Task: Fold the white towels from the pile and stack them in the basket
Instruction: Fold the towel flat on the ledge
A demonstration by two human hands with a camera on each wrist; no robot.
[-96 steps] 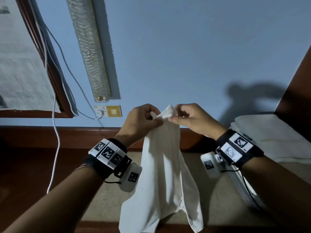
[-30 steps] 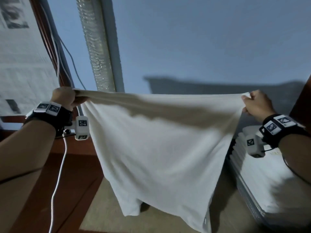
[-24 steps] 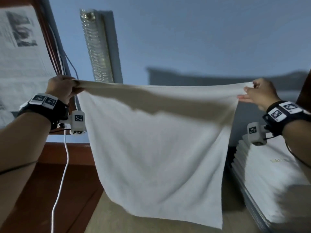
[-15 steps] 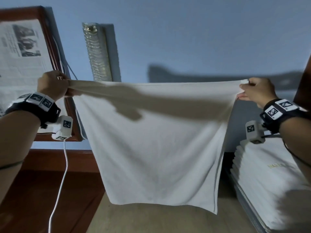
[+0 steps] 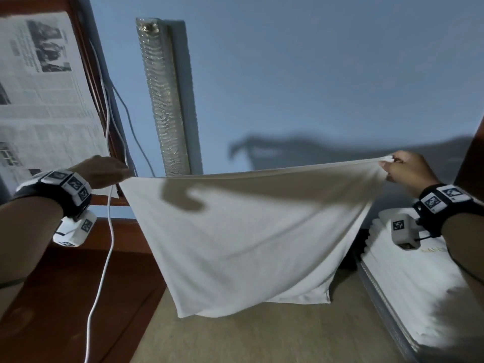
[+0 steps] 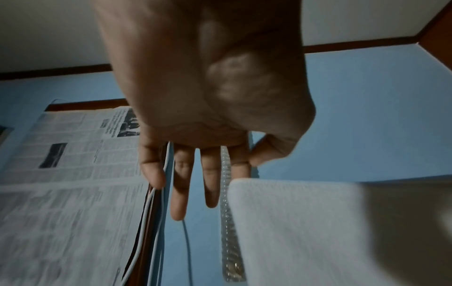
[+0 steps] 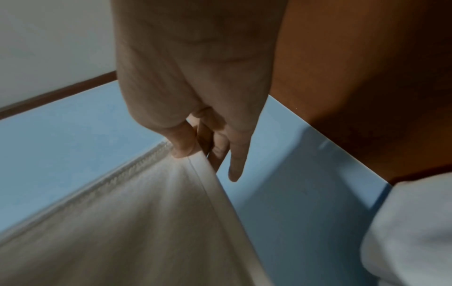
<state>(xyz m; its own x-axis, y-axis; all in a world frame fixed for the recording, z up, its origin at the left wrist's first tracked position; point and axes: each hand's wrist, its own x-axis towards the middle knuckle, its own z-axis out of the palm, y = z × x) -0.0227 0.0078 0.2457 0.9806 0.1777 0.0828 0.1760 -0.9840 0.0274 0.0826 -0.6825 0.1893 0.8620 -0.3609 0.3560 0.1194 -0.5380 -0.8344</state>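
— What am I holding up?

— A plain white towel (image 5: 243, 239), spread wide in the air. My left hand (image 5: 100, 171) pinches one top corner, my right hand (image 5: 404, 171) the other, so its top edge runs taut between them. The lower part hangs loose, with its bottom edge curling above the tan surface.

— And the others?

— A stack of folded white towels (image 5: 419, 289) lies at my right, in the basket (image 5: 377, 299), layered flat.
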